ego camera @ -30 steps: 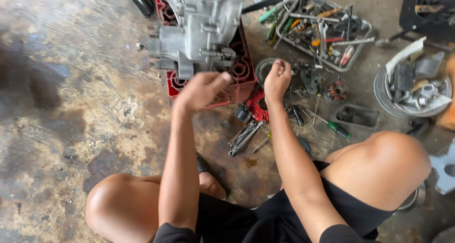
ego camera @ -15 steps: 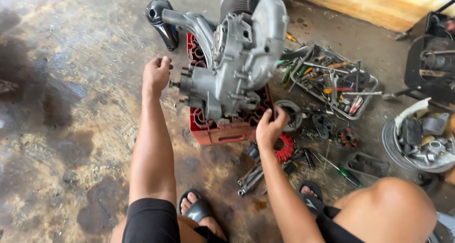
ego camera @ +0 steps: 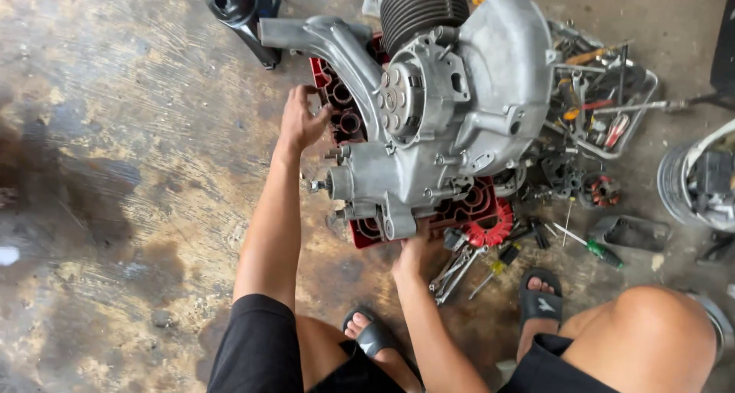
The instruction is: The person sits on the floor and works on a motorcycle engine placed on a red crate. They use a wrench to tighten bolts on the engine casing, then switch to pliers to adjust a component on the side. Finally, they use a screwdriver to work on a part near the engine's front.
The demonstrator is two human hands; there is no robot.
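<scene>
Grey cast metal, fins and bare casing: held the engine from two sides where it lay tilted on a red crate, on the stained concrete floor. Reached with the left hand, fingers curled, to the crate's left rim just beside the engine's long arm; could not tell whether clamped on the rim or only pressed against it. Tucked the right hand up under the casing's near edge, fingers hidden beneath, so could not tell the grip there either.

Judged well into a strip-down: studs and open bolt holes left showing on the casing, no covers over them, and loose pieces spread to the right. Among these, spanners just beside the right hand, a green-handled screwdriver nearer the knee, a wire basket full of tools behind. Saw cylinder and main case not yet parted, with nothing refitted.
</scene>
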